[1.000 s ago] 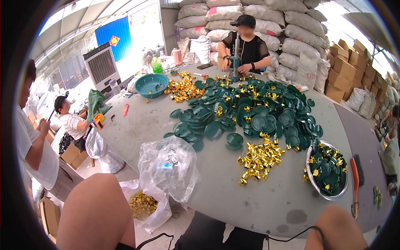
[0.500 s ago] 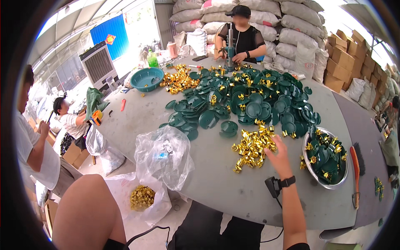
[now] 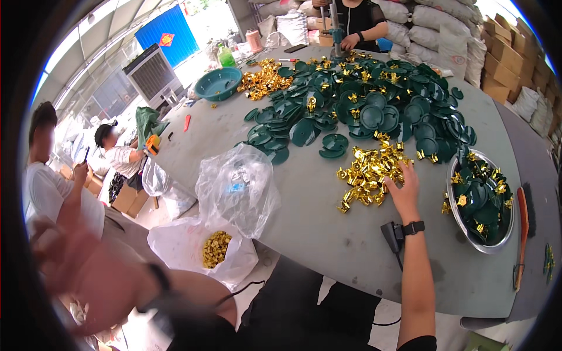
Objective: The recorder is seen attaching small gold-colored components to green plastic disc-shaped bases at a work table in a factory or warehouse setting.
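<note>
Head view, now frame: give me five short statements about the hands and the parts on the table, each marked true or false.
1. The right hand rests on the pile of gold metal pieces. True.
2. The left hand holds a green disc. False: it is blurred, raised off the table's left side, with nothing visibly in it.
3. The metal bowl holds green and gold parts. True.
4. The teal basin sits beside the right wrist. False: it is at the table's far left end.
5. The clear plastic bag lies on the table. True.
</note>
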### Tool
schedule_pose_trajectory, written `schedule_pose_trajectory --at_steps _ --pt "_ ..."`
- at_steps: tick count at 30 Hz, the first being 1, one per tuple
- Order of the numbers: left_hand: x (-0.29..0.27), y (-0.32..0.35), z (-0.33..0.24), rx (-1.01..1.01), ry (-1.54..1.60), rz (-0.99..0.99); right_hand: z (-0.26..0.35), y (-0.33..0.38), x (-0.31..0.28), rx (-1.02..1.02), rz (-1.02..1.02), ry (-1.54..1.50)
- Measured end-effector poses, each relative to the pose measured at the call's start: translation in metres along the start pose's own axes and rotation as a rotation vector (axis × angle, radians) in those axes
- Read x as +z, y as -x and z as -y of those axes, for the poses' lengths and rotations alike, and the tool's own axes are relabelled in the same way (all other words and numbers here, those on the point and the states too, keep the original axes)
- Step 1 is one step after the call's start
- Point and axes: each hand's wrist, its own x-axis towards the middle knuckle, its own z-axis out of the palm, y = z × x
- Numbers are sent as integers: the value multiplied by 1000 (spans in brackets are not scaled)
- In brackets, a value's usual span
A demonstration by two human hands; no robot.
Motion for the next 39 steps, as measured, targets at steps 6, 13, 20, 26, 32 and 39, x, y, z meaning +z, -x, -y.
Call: schedule_pose_trajectory --at_steps 6,13,20,26,32,39 --pt "-81 151 164 -1051 -559 476 -19 -5 -9 128 14 47" --pt "-114 286 307 -1041 -1224 925 -16 0 -13 75 0 34" --pt "-132 310 325 -1251 -1297 1230 -10 2 -18 145 45 32" --pt "-152 313 323 -1221 -821 704 -10 -2 -12 152 45 26" --pt "-142 285 287 -1337 -585 363 -15 0 -12 115 17 13" --pt "-138 273 212 -1648 167 -417 -6 4 -25 239 31 135"
